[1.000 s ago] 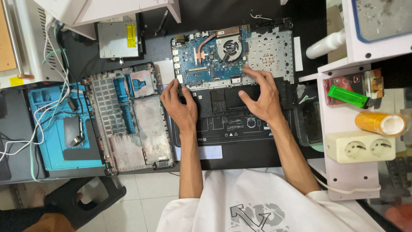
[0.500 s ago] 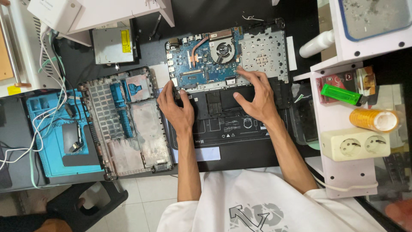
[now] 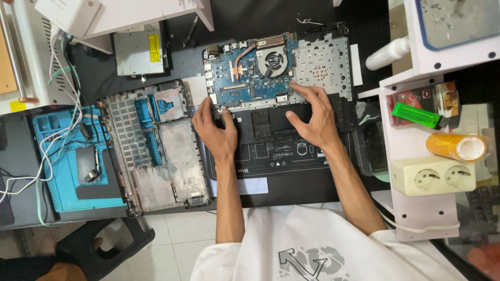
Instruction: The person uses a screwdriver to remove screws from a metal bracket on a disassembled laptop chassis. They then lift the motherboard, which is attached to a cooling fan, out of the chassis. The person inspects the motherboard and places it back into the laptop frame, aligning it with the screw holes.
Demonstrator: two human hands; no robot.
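Both hands are resting on the opened laptop chassis [image 3: 281, 130] lying on the black work mat [image 3: 291, 182]. The left hand [image 3: 216, 130] is pressing spread fingers at the chassis's left edge; the right hand [image 3: 312, 117] is clawing, fingers half-curled, grasping nothing, toward its right. Beyond them, the blue motherboard [image 3: 245, 78] is sitting exposed: rigid, light, fragile; edge handling appears advisable.
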